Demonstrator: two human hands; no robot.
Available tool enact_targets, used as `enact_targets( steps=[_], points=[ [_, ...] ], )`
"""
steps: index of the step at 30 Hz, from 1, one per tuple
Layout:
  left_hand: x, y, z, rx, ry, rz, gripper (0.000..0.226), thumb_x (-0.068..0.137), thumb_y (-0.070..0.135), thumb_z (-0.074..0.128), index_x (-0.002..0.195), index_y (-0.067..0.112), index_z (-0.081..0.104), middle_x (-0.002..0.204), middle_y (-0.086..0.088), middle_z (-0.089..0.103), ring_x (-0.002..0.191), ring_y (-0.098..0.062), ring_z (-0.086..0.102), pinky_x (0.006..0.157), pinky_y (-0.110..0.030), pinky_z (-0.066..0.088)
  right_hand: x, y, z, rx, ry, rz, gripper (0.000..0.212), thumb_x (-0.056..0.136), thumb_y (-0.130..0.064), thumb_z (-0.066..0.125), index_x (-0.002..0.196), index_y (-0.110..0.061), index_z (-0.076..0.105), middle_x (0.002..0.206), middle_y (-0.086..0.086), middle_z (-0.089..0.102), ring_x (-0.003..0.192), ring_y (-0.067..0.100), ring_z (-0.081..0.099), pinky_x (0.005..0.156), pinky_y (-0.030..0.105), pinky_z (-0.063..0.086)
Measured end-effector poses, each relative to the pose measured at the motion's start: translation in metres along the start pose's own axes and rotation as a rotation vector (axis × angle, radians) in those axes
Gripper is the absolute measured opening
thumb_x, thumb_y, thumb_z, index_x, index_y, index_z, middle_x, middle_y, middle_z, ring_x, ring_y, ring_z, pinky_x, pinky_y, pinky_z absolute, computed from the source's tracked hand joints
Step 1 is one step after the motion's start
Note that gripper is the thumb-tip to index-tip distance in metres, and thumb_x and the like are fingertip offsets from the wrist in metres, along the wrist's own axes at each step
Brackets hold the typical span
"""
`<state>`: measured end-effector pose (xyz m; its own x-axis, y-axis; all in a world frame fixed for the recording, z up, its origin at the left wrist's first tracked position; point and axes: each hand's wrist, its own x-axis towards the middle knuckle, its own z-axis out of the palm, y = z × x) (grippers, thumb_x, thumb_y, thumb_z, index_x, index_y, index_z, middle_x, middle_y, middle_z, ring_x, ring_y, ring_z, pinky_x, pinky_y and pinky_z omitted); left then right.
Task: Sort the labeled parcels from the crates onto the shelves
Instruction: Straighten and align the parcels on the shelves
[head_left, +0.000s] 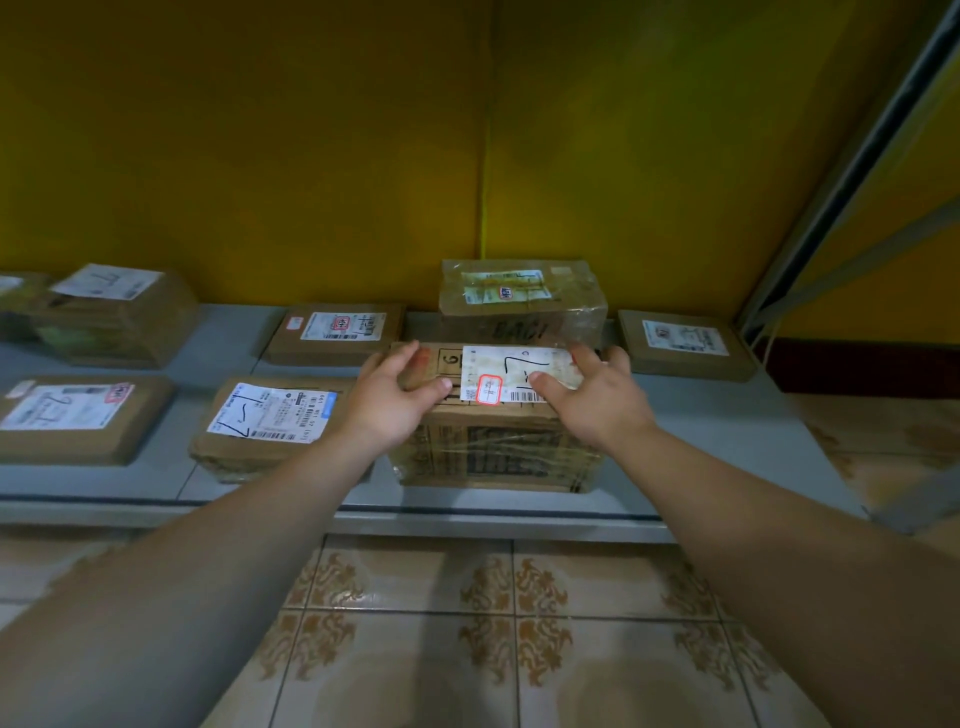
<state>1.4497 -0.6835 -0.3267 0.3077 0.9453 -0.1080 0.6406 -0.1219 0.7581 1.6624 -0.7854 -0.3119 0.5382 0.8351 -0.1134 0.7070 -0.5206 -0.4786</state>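
Right, both hands are on the brown cardboard parcel wrapped in clear tape (493, 457), which sits on the grey metal shelf (519, 514), near its front lip. Its long axis runs left to right between my palms. My left hand (402, 389) is at the left end and my right hand (597, 395) at the right end, neither nearer than the other. On each hand the fingers bend over the far top edge and the thumb presses the top face, so I'm gripping the parcel from both ends.

Between my thumbs is the white shipping label (511, 371). It has a handwritten "7" with dashes, a red-bordered stamp I can't read and a barcode. A printed "6" sits just left of it.

Just beyond my fingertips, touching or nearly so, stands a taller tape-wrapped cardboard box (519, 312); its side print looks like "BACI", but it's blurry. Left of my left hand lies a flat cardboard packet (270, 421), also marked "7".

I judge the parcel placed; next I let go.
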Motion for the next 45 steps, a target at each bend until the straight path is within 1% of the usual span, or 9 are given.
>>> enact_targets(
  steps=[7, 9, 11, 15, 26, 32, 35, 40, 45],
  points=[
    [0.004, 0.005, -0.005, 0.154, -0.067, 0.003, 0.07, 0.086, 0.057, 0.059, 0.147, 0.038, 0.029, 0.155, 0.001, 0.022, 0.138, -0.031, 0.031, 0.108, -0.053, 0.036, 0.001, -0.003, -0.002, -0.021, -0.028, 0.006, 0.075, 0.09, -0.071, 0.044, 0.154, -0.042, 0.019, 0.162, 0.008, 0.009, 0.14, 0.036, 0.037, 0.11, 0.043, 0.036],
    [0.011, 0.022, -0.011, 0.384, -0.062, 0.073, 0.07, 0.085, 0.058, 0.058, 0.145, 0.034, 0.031, 0.159, 0.0, 0.017, 0.145, -0.031, 0.016, 0.114, -0.057, 0.023, 0.001, -0.003, -0.003, -0.021, -0.026, 0.005, 0.073, 0.09, -0.071, 0.044, 0.153, -0.043, 0.02, 0.162, 0.008, 0.01, 0.14, 0.037, 0.037, 0.11, 0.044, 0.036],
    [0.014, 0.038, -0.01, 0.537, -0.106, 0.164, 0.074, 0.087, 0.065, 0.048, 0.15, 0.038, 0.02, 0.163, 0.004, 0.002, 0.149, -0.027, -0.004, 0.115, -0.061, 0.005, 0.002, -0.003, -0.002, -0.026, -0.02, 0.007, 0.072, 0.09, -0.071, 0.044, 0.153, -0.043, 0.02, 0.161, 0.007, 0.011, 0.14, 0.036, 0.037, 0.109, 0.044, 0.036],
    [0.012, 0.039, 0.006, 0.687, -0.17, 0.216, 0.076, 0.087, 0.077, 0.025, 0.152, 0.043, 0.004, 0.163, 0.006, -0.004, 0.149, -0.026, -0.011, 0.114, -0.062, 0.002, 0.001, -0.002, 0.001, -0.049, -0.014, 0.012, 0.074, 0.09, -0.073, 0.042, 0.153, -0.043, 0.018, 0.162, 0.003, 0.01, 0.14, 0.035, 0.036, 0.106, 0.045, 0.038],
    [0.015, 0.033, 0.004, 0.678, -0.182, 0.245, 0.077, 0.086, 0.079, 0.022, 0.152, 0.042, 0.005, 0.163, 0.006, 0.001, 0.149, -0.026, -0.006, 0.115, -0.058, 0.011, 0.002, -0.006, -0.001, -0.073, -0.031, 0.019, 0.071, 0.09, -0.071, 0.044, 0.151, -0.043, 0.022, 0.164, 0.002, 0.007, 0.144, 0.036, 0.03, 0.112, 0.048, 0.036],
    [0.018, 0.05, 0.007, 0.657, -0.199, 0.136, 0.072, 0.086, 0.073, 0.036, 0.148, 0.04, 0.021, 0.162, 0.001, 0.013, 0.148, -0.032, -0.004, 0.111, -0.069, 0.002, 0.025, -0.017, -0.032, -0.21, -0.084, -0.052, 0.071, 0.089, -0.074, 0.037, 0.148, -0.033, 0.035, 0.151, 0.013, 0.036, 0.139, 0.036, 0.032, 0.11, 0.048, 0.035],
    [0.019, 0.058, 0.017, 0.662, -0.162, 0.071, 0.077, 0.082, 0.078, 0.03, 0.147, 0.038, 0.024, 0.161, -0.002, 0.016, 0.147, -0.037, -0.006, 0.109, -0.07, 0.002, 0.052, -0.029, -0.046, -0.233, -0.075, -0.139, 0.064, 0.097, -0.063, 0.038, 0.15, -0.028, 0.033, 0.157, 0.012, 0.029, 0.143, 0.036, 0.03, 0.111, 0.047, 0.034],
    [0.016, 0.049, 0.021, 0.694, -0.127, 0.077, 0.079, 0.082, 0.083, 0.018, 0.15, 0.045, 0.009, 0.163, 0.005, 0.0, 0.147, -0.034, -0.01, 0.112, -0.065, 0.003, 0.111, -0.039, -0.038, -0.246, -0.022, -0.296, 0.075, 0.092, -0.067, 0.045, 0.154, -0.031, 0.025, 0.161, 0.009, 0.022, 0.147, 0.035, 0.02, 0.116, 0.049, 0.029],
    [0.017, 0.051, 0.023, 0.725, -0.109, 0.049, 0.08, 0.081, 0.084, 0.015, 0.151, 0.044, 0.008, 0.163, 0.008, 0.001, 0.148, -0.028, -0.01, 0.114, -0.061, 0.005, 0.161, -0.04, -0.021, -0.542, -0.065, -0.381, 0.091, 0.081, -0.086, 0.033, 0.156, -0.04, 0.007, 0.167, 0.002, -0.002, 0.152, 0.032, -0.004, 0.12, 0.056, 0.006]
  ],
)
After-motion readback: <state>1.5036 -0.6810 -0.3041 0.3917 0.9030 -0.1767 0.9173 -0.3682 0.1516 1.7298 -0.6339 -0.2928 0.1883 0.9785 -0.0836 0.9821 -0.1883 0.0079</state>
